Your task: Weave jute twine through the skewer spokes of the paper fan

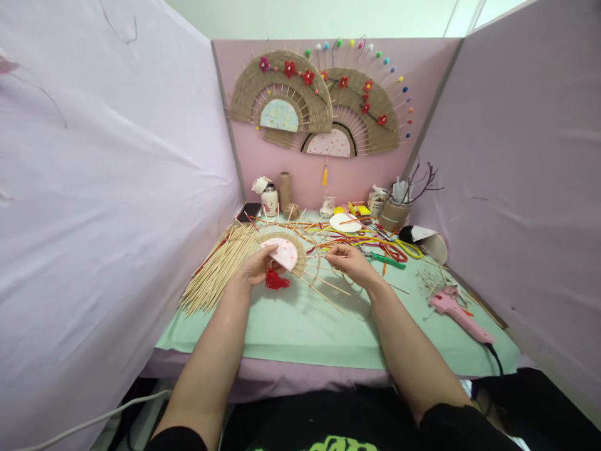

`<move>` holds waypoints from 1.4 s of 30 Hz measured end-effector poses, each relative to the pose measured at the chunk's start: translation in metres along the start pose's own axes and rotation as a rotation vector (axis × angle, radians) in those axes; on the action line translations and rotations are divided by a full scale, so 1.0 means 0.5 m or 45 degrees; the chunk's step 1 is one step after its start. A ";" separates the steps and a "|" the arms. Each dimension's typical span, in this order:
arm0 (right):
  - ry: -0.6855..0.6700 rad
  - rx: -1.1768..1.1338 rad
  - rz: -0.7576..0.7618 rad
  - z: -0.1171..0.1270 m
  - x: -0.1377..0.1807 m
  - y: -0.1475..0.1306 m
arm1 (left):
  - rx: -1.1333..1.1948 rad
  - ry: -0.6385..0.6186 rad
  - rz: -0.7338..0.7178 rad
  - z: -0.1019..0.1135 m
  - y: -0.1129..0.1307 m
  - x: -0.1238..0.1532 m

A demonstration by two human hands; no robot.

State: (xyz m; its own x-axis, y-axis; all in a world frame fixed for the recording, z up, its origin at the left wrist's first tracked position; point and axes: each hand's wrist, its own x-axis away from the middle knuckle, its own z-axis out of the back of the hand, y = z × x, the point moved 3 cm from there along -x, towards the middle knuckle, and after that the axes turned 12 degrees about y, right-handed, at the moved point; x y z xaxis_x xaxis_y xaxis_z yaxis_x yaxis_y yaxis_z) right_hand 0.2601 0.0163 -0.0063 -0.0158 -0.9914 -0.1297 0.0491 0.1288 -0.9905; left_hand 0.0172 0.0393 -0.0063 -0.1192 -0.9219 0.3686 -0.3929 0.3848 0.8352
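My left hand (260,264) grips a small half-round fan (283,252) at its pink dotted centre, thumb on top. A band of brown twine (300,258) is wound round that centre, and thin bamboo sticks (331,285) spread outward from it. Below the left fingers hangs a red tassel (277,279). My right hand (346,258) is closed in a pinch beside the sticks on the fan's right side. Thin twine runs near its fingertips and hangs in loops under the hand; the pinched part is small and partly hidden.
Many loose bamboo sticks (218,266) lie at left. Green-handled pliers (387,260) and coloured pipe cleaners (399,250) lie behind my right hand. A pink glue gun (462,316) rests at right, with its cord over the edge. Larger fans (282,69) hang on the back panel.
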 end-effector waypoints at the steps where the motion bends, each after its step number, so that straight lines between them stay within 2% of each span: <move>1: -0.004 0.011 0.002 0.001 0.001 -0.002 | -0.023 0.005 0.011 0.001 -0.004 -0.001; 7: -0.037 -0.084 -0.058 0.002 -0.004 0.005 | -0.022 -0.043 -0.062 0.003 -0.003 -0.002; 12: 0.066 -0.255 -0.070 0.014 -0.020 0.010 | 0.099 0.020 -0.167 0.001 0.010 0.004; 16: 0.148 -0.221 -0.030 0.025 -0.030 0.016 | 0.150 0.075 -0.232 0.003 0.016 0.003; 19: 0.309 -0.074 0.081 0.036 -0.033 0.014 | 0.124 0.090 -0.271 0.003 0.017 0.001; 23: 0.593 0.251 0.360 0.045 -0.023 -0.006 | 0.131 0.137 -0.337 0.003 0.018 -0.002; 26: 0.676 0.331 0.449 0.043 -0.015 -0.015 | 0.168 0.169 -0.378 0.003 0.019 -0.003; 35: 0.618 0.143 0.526 0.033 -0.005 -0.023 | 0.334 0.153 -0.414 0.003 0.026 -0.002; 42: 0.473 -0.220 0.315 0.038 -0.023 -0.002 | 0.427 0.061 -0.354 0.003 0.028 0.001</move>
State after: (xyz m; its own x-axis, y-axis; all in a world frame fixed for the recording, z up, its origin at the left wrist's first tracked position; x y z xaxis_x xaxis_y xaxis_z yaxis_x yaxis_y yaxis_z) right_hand 0.2790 0.0270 -0.0029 -0.3823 -0.8596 -0.3390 -0.0697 0.3926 -0.9171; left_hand 0.0102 0.0441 0.0048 0.0726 -0.9821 0.1735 -0.6795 0.0786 0.7295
